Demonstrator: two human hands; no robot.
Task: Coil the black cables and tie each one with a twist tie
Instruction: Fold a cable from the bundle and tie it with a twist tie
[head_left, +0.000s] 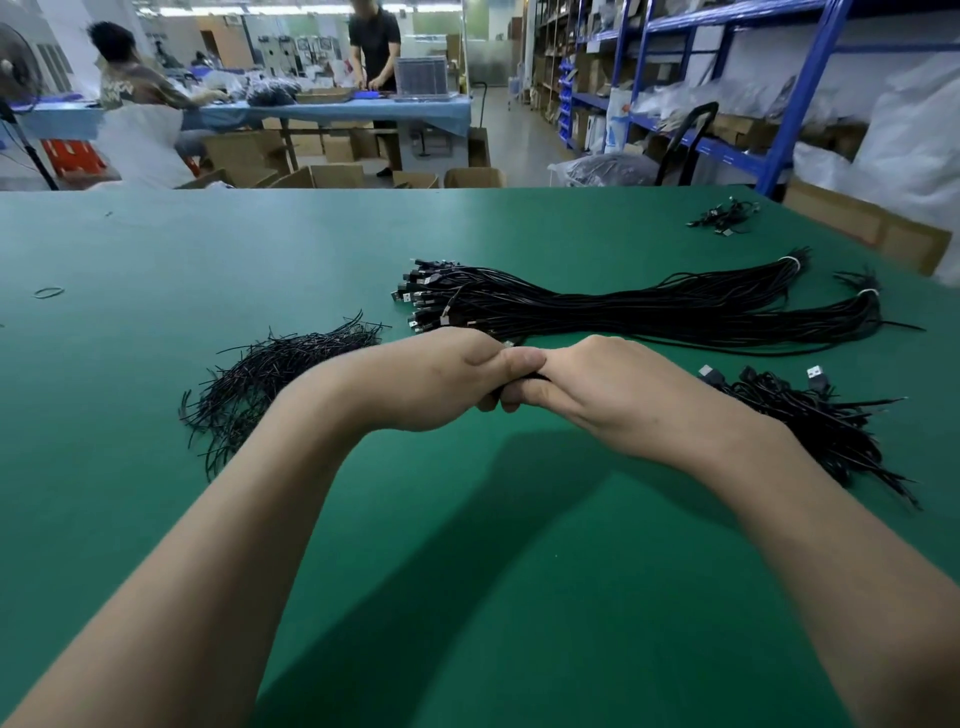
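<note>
Cable (530, 378): a black one is gripped between both hands above the green table (130, 244), near its middle. Only a short dark part is seen where the fingers meet, and the rest is hidden. The left hand (441, 382) is curled round it from the left, thumb on top. The right hand (618, 397) is curled round it from the right, and the two fists are pressed together. Whether a tie is held with the cable cannot be told.

Just behind the hands a long bundle (649, 306) of black cables is laid across the table, plugs toward the left, its far ends bound with pale bands. To the left a loose heap of thin black ties (270, 379) is spread. Beside the right wrist a pile (810, 421) of cables with plugs is seen. A small clump (727, 215) of cables lies far back on the right, and a rubber band (48, 292) near the left edge.
</note>
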